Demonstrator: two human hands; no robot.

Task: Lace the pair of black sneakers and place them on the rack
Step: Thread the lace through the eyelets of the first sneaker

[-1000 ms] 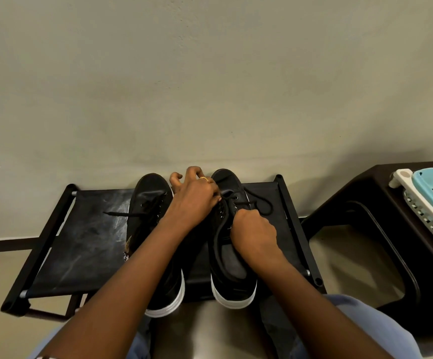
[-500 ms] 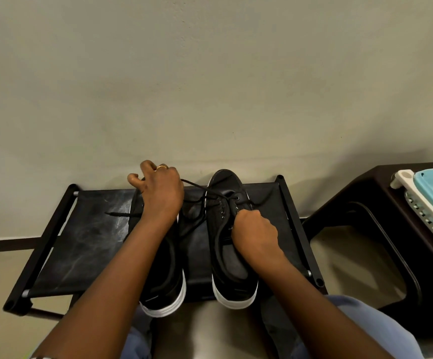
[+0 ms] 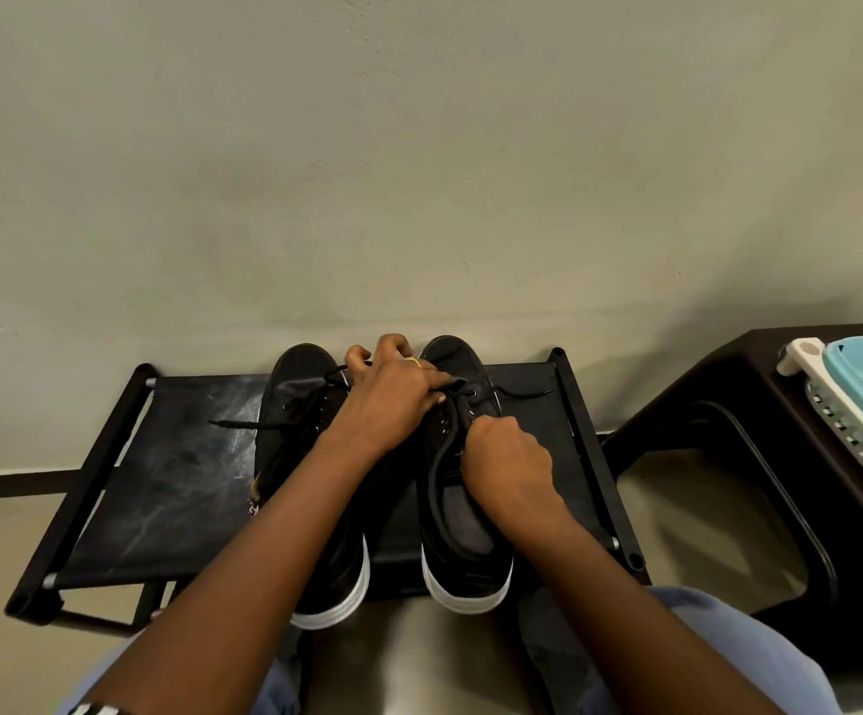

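Two black sneakers with white soles stand side by side, toes to the wall, on the black fabric rack [image 3: 161,487]. The left sneaker [image 3: 305,508] has a loose lace end trailing to the left. My left hand [image 3: 393,399] is over the gap between the toes and pinches the black lace [image 3: 522,390] of the right sneaker [image 3: 463,534] near its top eyelets. My right hand [image 3: 509,467] is curled on the right sneaker's tongue and eyelet edge, holding it down. The lace's other end lies on the rack to the right of the toe.
A plain wall rises right behind the rack. A dark brown stool [image 3: 728,456] stands to the right, carrying a white and light-blue plastic basket [image 3: 852,405]. My knees in light-blue trousers [image 3: 703,637] are at the bottom edge.
My left hand, which had pulled the lace out to the left over the left sneaker, has come back to the right sneaker's eyelets. My right hand has stayed put.
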